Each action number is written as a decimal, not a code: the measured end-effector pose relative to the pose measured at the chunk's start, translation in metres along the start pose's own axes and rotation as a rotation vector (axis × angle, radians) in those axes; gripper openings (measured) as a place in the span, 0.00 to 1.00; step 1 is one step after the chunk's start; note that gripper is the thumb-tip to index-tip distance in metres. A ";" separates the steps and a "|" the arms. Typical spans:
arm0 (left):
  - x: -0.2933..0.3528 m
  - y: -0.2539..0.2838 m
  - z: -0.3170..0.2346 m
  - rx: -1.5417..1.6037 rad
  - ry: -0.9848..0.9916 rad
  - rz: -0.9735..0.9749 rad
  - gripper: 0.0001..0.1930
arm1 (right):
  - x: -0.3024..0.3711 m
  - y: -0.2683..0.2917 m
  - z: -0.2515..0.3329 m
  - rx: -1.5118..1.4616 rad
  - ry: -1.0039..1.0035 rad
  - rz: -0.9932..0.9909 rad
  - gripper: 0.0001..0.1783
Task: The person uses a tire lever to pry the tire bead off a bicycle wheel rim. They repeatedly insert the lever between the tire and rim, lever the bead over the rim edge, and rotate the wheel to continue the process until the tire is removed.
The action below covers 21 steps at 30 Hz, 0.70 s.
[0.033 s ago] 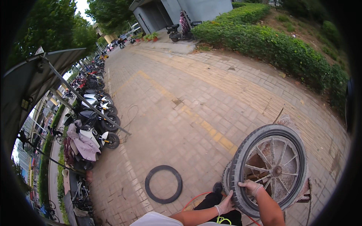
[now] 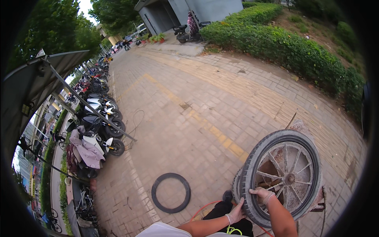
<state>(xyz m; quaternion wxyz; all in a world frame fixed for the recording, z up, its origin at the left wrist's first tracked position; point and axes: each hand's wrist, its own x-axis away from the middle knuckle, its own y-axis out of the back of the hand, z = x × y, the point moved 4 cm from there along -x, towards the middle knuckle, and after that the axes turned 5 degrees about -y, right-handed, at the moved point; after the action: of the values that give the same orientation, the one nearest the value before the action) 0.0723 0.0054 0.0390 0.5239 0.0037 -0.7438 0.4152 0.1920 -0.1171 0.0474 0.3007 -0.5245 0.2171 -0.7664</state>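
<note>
A black tyre [image 2: 248, 173] leans at a slant around a dirty spoked wheel [image 2: 289, 179] at the lower right. My right hand [image 2: 262, 194], in a thin translucent glove, is closed over the tyre's near left part. Its thumb lies on the sidewall and its fingers curl inside toward the spokes. My left hand [image 2: 235, 212], gloved too, grips the outer tread just left of it; some of its fingers are hidden under the tyre. Part of another round, tyre-like edge [image 2: 236, 185] shows behind. A separate black tyre [image 2: 171, 192] lies flat on the paving to the left.
A red-orange hose [image 2: 203, 207] runs past my dark shoe [image 2: 227, 196]. Parked scooters [image 2: 103, 122] line the left, beside a slanting metal pole [image 2: 90, 104]. A thin wire [image 2: 136, 120] lies on the brick paving. A hedge [image 2: 284, 43] borders the far right.
</note>
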 end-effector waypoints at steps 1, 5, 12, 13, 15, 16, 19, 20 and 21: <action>-0.005 0.004 0.002 -0.056 -0.071 -0.058 0.50 | -0.002 0.001 0.004 -0.018 -0.007 -0.010 0.27; -0.020 0.009 -0.015 -0.107 -0.107 -0.035 0.55 | -0.011 0.001 0.015 -0.074 0.116 0.090 0.31; -0.015 -0.001 -0.022 -0.125 -0.096 -0.020 0.54 | -0.009 0.020 -0.004 -0.157 0.015 0.107 0.38; -0.014 -0.004 -0.022 -0.103 -0.090 -0.002 0.52 | -0.005 0.021 -0.008 -0.150 -0.027 0.157 0.39; -0.012 -0.006 -0.024 -0.085 -0.088 0.005 0.51 | 0.001 0.025 -0.015 -0.104 -0.127 0.180 0.40; -0.011 -0.007 -0.026 -0.092 -0.094 -0.005 0.51 | 0.004 0.027 -0.018 -0.062 -0.182 0.156 0.40; -0.007 -0.010 -0.028 -0.103 -0.093 -0.045 0.52 | 0.006 0.028 -0.018 -0.016 -0.261 0.161 0.40; -0.005 -0.012 -0.028 -0.107 -0.085 -0.057 0.52 | 0.006 0.027 -0.016 -0.016 -0.280 0.158 0.40; -0.004 -0.012 -0.028 -0.112 -0.084 -0.063 0.52 | 0.003 0.025 -0.011 -0.022 -0.186 0.181 0.42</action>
<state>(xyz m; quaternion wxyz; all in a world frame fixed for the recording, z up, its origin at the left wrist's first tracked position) 0.1009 0.0134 0.0464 0.5045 0.0152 -0.7865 0.3559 0.1869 -0.1369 0.0299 0.3818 -0.5749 0.2431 -0.6817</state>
